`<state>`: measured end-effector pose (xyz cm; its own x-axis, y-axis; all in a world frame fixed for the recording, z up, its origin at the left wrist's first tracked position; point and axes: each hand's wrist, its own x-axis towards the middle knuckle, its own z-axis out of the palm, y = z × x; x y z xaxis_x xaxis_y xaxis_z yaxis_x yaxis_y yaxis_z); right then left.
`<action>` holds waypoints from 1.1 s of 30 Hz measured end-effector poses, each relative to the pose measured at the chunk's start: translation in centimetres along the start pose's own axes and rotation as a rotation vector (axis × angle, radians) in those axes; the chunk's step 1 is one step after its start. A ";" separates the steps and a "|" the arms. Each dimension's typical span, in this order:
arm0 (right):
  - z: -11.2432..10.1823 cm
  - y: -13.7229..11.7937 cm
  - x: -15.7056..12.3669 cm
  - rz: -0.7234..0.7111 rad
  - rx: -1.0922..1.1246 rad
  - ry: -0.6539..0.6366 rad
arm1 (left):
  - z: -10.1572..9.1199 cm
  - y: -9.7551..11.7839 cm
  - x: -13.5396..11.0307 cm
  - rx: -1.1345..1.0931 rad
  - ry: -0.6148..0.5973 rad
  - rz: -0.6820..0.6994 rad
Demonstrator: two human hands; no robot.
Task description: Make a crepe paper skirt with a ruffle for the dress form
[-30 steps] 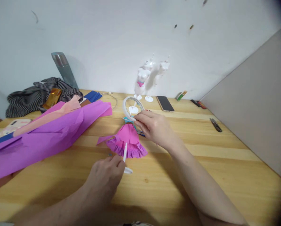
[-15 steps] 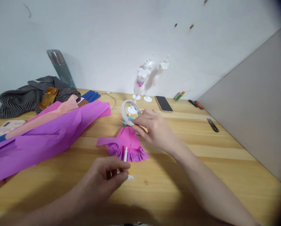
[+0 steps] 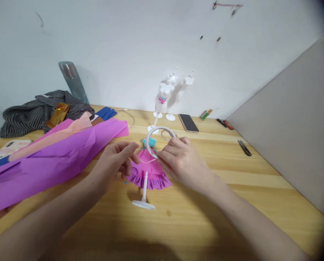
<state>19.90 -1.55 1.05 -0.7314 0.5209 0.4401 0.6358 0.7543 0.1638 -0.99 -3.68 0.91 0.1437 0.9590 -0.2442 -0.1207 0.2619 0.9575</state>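
My right hand grips a roll of white tape by its lower right edge, raised above the desk. A thin strip of tape runs from the roll to my left hand, which pinches its end between thumb and fingers. Under both hands a miniature dress form lies on its side, its round white base toward me. It wears a pink skirt with a purple ruffled hem and a turquoise top. Part of the skirt's left side is hidden behind my left hand.
Several white mini dress forms stand by the wall, one with a pink band. Purple crepe paper, a striped cloth and a bottle are at left. A phone and a cutter lie at right.
My left hand has risen from beside the white stand to the tape's end, and a strip now stretches between my hands. The roll has shifted slightly right and down.
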 end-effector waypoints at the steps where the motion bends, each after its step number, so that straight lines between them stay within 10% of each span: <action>1: -0.1 0.0 -0.1 0.003 -0.004 -0.001 | 0.1 -0.1 0.2 0.034 -0.012 0.001; 18: -0.8 0.0 -2.5 0.085 0.010 0.015 | -0.6 -0.7 -0.5 0.294 0.048 0.193; 27: -1.0 -0.5 -2.5 0.051 -0.016 0.067 | 0.0 -0.1 -0.3 0.374 -0.237 -0.058; 33: -1.3 -0.5 -2.2 0.058 -0.002 0.053 | 0.5 0.4 -0.3 0.348 -0.208 -0.064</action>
<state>21.52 -3.54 1.16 -0.6792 0.5419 0.4951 0.6772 0.7227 0.1382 -0.62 -3.87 1.46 0.3397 0.8904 -0.3031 0.2291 0.2342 0.9448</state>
